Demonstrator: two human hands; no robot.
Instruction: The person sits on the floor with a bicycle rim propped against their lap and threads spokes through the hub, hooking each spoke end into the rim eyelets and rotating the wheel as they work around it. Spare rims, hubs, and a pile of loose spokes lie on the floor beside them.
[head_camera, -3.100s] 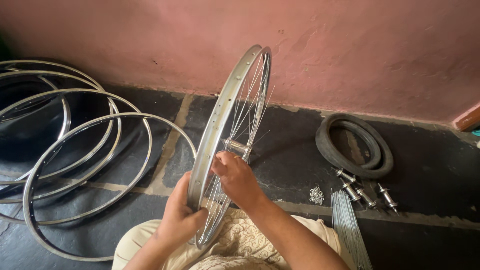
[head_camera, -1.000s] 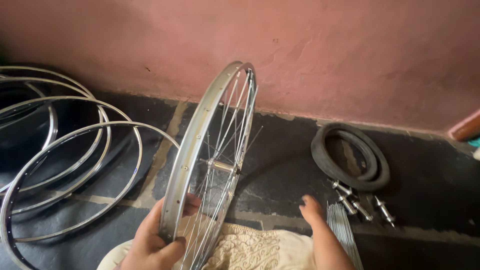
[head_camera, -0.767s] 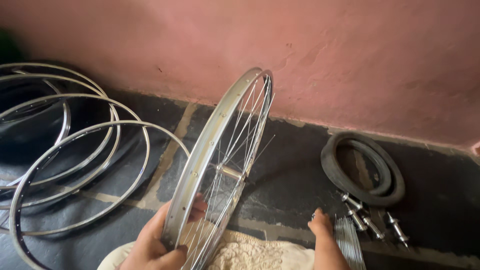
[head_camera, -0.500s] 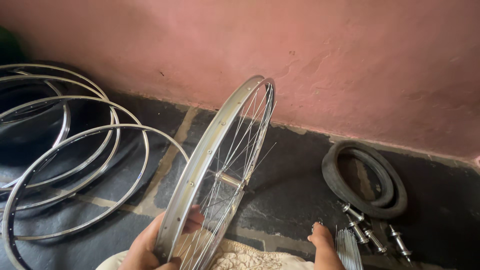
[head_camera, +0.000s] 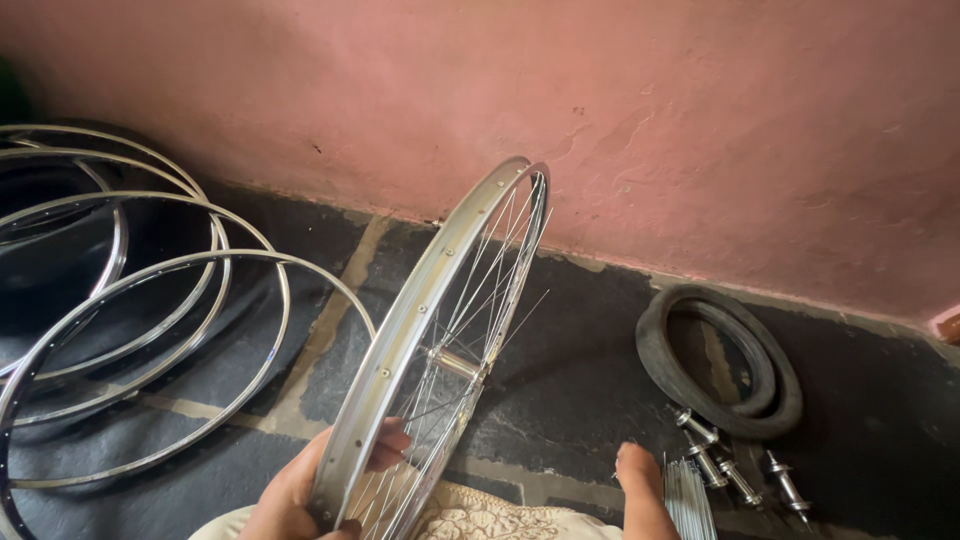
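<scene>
On dark stone floor (head_camera: 600, 360) by pink wall (head_camera: 700, 130), spoked wheel (head_camera: 440, 330) stands upright, rim edge toward wall; left hand (head_camera: 310, 490) grip clasps rim; right hand (head_camera: 640, 475) grip unclear.

bare rims (head_camera: 150, 330) left | black tyre (head_camera: 722, 362) right | hubs (head_camera: 735, 470) beside it

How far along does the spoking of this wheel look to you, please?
Done: many spokes already run from the hub to the rim of the wheel. In hand: the left hand holds the wheel upright by its lower rim, while the right hand reaches beside the loose spokes. Left: one spoke juts out loose, and bare rims and spare hubs lie unused.
</scene>
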